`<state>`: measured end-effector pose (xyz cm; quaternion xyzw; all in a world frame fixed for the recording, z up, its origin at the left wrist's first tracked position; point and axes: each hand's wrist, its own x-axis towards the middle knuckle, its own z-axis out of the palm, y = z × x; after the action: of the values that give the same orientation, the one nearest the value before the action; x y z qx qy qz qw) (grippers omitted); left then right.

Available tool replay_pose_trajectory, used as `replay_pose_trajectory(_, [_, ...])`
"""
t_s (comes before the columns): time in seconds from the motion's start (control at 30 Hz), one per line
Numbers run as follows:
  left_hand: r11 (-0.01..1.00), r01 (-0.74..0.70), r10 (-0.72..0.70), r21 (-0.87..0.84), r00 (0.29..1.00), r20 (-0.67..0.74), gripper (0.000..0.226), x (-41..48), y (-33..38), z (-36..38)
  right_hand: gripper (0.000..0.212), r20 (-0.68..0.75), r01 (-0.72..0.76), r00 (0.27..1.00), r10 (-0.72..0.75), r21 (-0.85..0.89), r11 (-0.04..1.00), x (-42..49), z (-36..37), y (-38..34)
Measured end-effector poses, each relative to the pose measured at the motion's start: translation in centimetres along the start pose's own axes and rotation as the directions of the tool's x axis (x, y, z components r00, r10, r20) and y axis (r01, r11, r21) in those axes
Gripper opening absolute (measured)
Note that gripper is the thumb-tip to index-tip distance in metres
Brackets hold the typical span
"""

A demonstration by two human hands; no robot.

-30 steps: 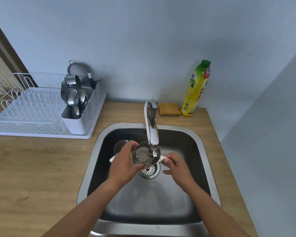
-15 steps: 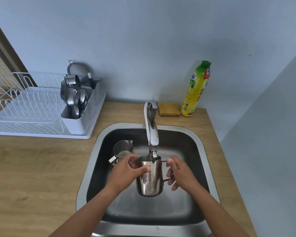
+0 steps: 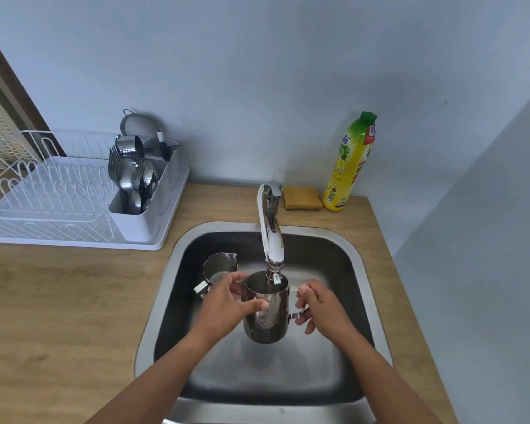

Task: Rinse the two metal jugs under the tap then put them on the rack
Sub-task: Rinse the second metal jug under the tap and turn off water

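Note:
A shiny metal jug (image 3: pixel 268 319) is held upright over the sink (image 3: pixel 358 270), its mouth right under the spout of the tap (image 3: pixel 271 234). My left hand (image 3: pixel 227 304) grips its rim and side, thumb across the front. My right hand (image 3: pixel 318 304) grips the jug's handle on the right. A second, smaller metal jug (image 3: pixel 218 266) stands in the sink's left part, behind my left hand, its handle toward the front left. The white dish rack (image 3: pixel 58 197) sits on the counter at the left.
The rack's cutlery holder (image 3: pixel 135 179) is full of spoons and forks, with a strainer behind it. A yellow sponge (image 3: pixel 302 198) and a yellow-green soap bottle (image 3: pixel 351 162) stand behind the sink at the right. A wall closes in on the right.
The jug in my hands went from tilted on its side near the drain to upright under the spout. The other jug stayed in place.

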<state>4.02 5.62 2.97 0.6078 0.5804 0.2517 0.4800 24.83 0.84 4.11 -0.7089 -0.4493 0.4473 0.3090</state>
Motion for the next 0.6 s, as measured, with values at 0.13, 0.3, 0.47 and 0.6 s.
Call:
replay_pose_trajectory(0.13, [1.0, -0.006, 0.006, -0.028, 1.0, -0.005, 0.077, 0.59, 0.26, -0.14, 0.022, 0.012, -0.007, 1.0, 0.007, 0.031, 1.0, -0.02, 0.4, 0.12])
replay_pose_trajectory(0.3, [1.0, -0.001, 0.001, -0.021, 1.0, 0.007, 0.073, 0.48, 0.66, 0.32, 0.022, -0.024, -0.003, 1.0, 0.003, 0.029, 1.0, 0.2, -0.41, -0.15])
replay_pose_trajectory(0.47, [0.999, 0.03, -0.029, -0.034, 0.999, 0.035, 0.074, 0.71, 0.24, 0.06, 0.023, 0.011, -0.002, 1.0, 0.002, -0.009, 1.0, 0.41, 0.0, -0.06])
replay_pose_trajectory(0.6, [0.999, 0.035, -0.033, -0.033, 0.999, 0.041, 0.07, 0.44, 0.28, 0.3, 0.023, 0.011, -0.027, 1.0, 0.027, 0.002, 1.0, 0.52, -0.5, 0.16])
